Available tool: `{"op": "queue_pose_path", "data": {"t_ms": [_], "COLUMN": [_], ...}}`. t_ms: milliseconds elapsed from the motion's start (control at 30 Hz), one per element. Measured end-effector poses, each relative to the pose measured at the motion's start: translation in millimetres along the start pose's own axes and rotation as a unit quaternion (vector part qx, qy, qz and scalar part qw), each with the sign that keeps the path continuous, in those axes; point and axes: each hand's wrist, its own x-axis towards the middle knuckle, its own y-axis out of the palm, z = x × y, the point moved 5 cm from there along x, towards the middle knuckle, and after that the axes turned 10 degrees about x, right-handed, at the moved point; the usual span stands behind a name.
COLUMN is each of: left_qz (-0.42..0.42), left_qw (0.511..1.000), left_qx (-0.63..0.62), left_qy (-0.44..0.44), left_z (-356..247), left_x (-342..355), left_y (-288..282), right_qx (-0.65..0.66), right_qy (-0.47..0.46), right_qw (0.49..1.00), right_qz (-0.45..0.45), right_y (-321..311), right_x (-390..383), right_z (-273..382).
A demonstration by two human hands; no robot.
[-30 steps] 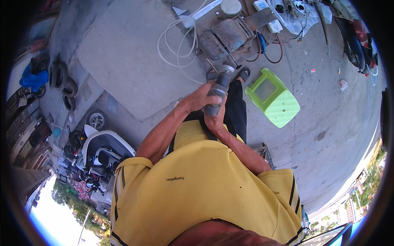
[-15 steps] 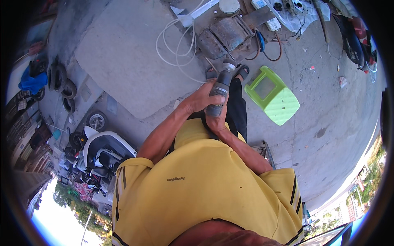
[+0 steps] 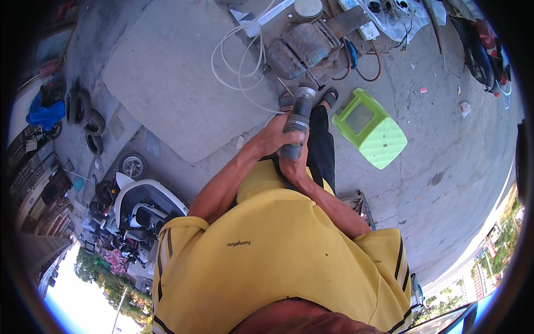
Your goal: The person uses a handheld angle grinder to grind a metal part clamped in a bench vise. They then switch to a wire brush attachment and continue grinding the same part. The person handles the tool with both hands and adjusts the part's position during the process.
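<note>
Gripping a grey power tool [image 3: 296, 125] with our left hand [image 3: 272, 139] and right hand [image 3: 292, 167]; we are risking tangling the white cord [image 3: 239, 61].

— Where's the stool [image 3: 370, 129]?
— Right of the power tool [image 3: 296, 123], on the ground.
— And the coiled hose [image 3: 240, 62]?
— Ahead, left of the tool, beside the motor [image 3: 303, 47].
— Scooter [image 3: 142, 206]?
— Far left, near tyres [image 3: 89, 118].

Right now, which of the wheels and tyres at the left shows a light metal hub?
The small wheel beside the white scooter; the tyres further up are plain black rings.
</note>
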Motion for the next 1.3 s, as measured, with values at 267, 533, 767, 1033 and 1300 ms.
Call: {"op": "queue_pose_path", "data": {"t_ms": [267, 533, 767, 1033, 1300], "left_qz": [0.001, -0.013, -0.006, -0.034, -0.060], "left_qw": [1.000, 1.000, 1.000, 0.998, 0.997], "left_qx": [-0.005, 0.006, 0.020, 0.004, -0.003], "left_qy": [0.010, 0.014, 0.021, 0.043, 0.040], "left_z": [2, -9, -6, 1, 0], "left_x": [-1, 7, 10, 10, 9], "left_y": [4, -2, -3, -1, 7], "right_qx": [-0.058, -0.088, 0.031, -0.194, -0.270], "right_qy": [-0.020, -0.071, -0.023, -0.071, -0.114], "right_qw": [0.998, 0.994, 0.999, 0.978, 0.955], "right_qz": [0.009, 0.006, 0.000, 0.014, 0.039], "right_y": [-5, 17, 7, 15, -2], "right_x": [-5, 1, 10, 2, 9], "right_z": [6, 28, 12, 39, 29]}}
